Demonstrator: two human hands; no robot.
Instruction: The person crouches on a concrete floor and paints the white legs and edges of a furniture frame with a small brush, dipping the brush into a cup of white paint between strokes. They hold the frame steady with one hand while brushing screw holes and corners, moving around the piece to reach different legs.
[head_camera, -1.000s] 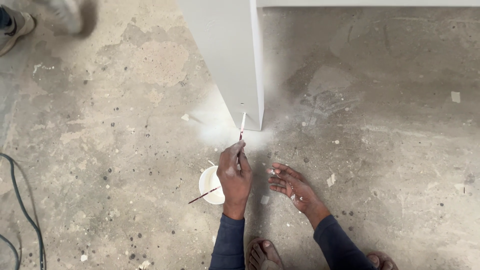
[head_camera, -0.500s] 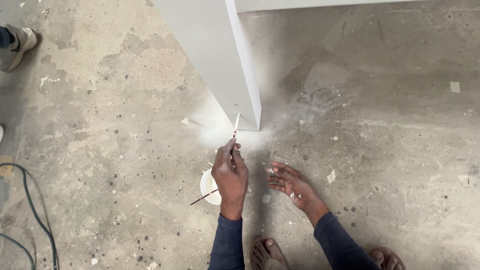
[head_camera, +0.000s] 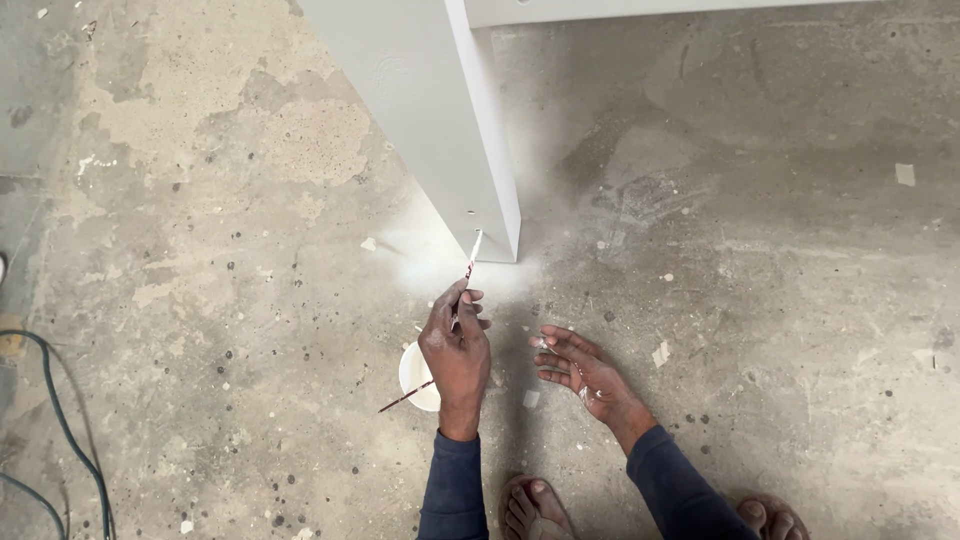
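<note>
At frame centre, left hand (head_camera: 457, 352) w/ clenched grip on thin brush (head_camera: 450, 322), tip now nearer the white panel (head_camera: 440, 110) foot vs. a sec ago; touch-up under way. Right hand (head_camera: 585, 368) released, fingers spread on floor (head_camera: 240, 300).

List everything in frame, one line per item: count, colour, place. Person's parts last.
panel: 1, white, upright on the floor, top centre, lower corner near the brush tip
small brush: 1, thin, dark red handle with pale tip, in the left hand, tip at the panel's bottom corner
small cup: 1, white, on the floor, partly under the left hand
stick: 1, thin, dark, pokes out left of the cup
cable: 1, dark green, lower left floor
floor: bare concrete, stained grey, white dust patch by the panel's corner
left hand: grip shut on the small brush
right hand: open, fingers spread, low over the floor
feet: 2, in sandals, bottom edge
</note>
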